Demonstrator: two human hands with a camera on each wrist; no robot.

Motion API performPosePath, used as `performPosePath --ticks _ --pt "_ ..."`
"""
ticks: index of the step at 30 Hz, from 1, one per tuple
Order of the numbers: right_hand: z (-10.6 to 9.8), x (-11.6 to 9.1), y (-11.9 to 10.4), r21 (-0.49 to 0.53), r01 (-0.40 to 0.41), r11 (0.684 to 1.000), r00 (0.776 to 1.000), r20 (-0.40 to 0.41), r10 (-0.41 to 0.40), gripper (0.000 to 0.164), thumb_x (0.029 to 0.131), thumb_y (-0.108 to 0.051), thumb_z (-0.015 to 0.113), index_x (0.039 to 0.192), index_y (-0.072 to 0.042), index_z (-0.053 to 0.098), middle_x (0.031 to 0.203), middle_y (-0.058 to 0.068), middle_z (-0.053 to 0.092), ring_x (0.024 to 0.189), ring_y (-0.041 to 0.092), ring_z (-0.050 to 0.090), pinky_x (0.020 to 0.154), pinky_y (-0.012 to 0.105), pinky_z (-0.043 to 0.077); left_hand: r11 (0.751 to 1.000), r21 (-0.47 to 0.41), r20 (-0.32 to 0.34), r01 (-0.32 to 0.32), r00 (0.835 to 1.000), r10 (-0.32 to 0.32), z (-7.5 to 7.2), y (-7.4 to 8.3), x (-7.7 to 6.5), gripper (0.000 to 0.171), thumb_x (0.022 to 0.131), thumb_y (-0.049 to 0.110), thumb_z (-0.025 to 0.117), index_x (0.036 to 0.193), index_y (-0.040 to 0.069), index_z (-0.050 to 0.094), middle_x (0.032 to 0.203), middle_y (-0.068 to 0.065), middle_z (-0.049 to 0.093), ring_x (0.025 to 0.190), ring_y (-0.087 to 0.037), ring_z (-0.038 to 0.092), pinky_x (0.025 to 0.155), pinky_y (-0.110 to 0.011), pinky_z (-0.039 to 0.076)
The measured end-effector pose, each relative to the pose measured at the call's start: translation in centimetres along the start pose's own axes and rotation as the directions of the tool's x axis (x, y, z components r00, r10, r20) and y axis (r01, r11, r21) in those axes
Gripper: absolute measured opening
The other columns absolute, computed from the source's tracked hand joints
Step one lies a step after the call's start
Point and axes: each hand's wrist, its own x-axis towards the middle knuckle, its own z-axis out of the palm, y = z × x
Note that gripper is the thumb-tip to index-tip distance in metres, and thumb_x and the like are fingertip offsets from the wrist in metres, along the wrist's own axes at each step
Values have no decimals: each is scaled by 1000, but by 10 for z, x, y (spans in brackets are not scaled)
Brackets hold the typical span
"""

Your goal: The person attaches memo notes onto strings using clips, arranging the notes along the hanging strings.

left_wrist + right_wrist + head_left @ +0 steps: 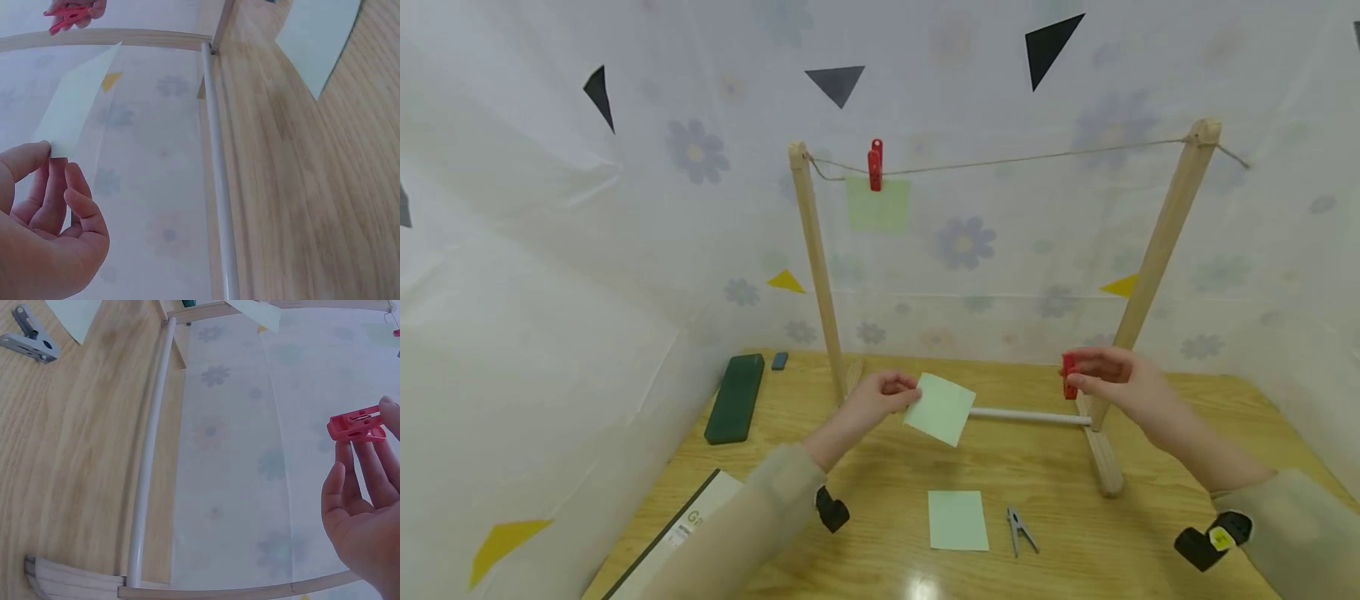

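My left hand [880, 398] pinches a pale green paper square [942, 408] by its left edge, held above the table. In the left wrist view, thumb and fingertips grip the paper's [74, 103] lower end. Over on the right, my right hand [1123, 383] holds a red clothespin [1070, 377] between thumb and fingers, near the right post. The right wrist view shows that clothespin [357, 424] closer. On the string [1000, 161] above, another red clothespin [876, 165] clips a second green paper [878, 207] near the left post [818, 267].
A third green paper [958, 521] lies on the table beside a grey clothespin [1020, 531]. The wooden frame has a right post [1165, 258] and a white crossbar [1030, 416]. At left are a dark green case [735, 400], a small blue block [780, 361] and a white box [681, 525].
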Motion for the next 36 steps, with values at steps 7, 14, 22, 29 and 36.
performPosePath --ticks 7,14,22,29,36 --pt "-10 17 -22 -59 0 998 997 -74 -4 33 96 -24 67 124 -6 62 95 -26 69 90 -7 65 77 12 51 999 -33 -47 13 999 -14 8 22 8 21 95 29 68 108 13 68 101 -3 70 92 -13 63 84 -39 52" --pt "-17 31 -48 -95 -1 995 993 -120 -10 34 97 -29 65 125 -11 61 95 -30 66 92 -9 61 77 11 47 991 -119 -73 -67 996 58 8 38 16 21 97 22 65 112 7 67 102 -6 71 87 -12 60 74 -27 47" --pt "-15 42 -78 -128 -2 992 981 -192 -23 47 96 -39 64 131 -7 59 93 -31 66 93 -8 60 77 11 45 986 -147 -122 -73 991 55 -1 56 20 23 98 24 64 115 9 67 104 -3 68 91 -16 59 76 -28 47" --pt "-22 48 -100 -98 65 993 975 -206 -84 39 97 -35 62 126 -9 58 98 -32 65 99 -8 59 83 6 46 980 -175 -161 -100 984 72 -4 76 29 23 97 23 66 115 9 66 108 -4 68 89 -12 59 75 -26 46" --pt "-31 58 -117 -38 102 994 962 -250 -108 32 98 -33 61 124 -16 61 101 -29 66 106 -3 56 83 9 46 973 -191 -201 -129 975 90 -9 96 35 24 97 23 66 116 9 66 110 -5 68 89 -12 59 76 -27 47"
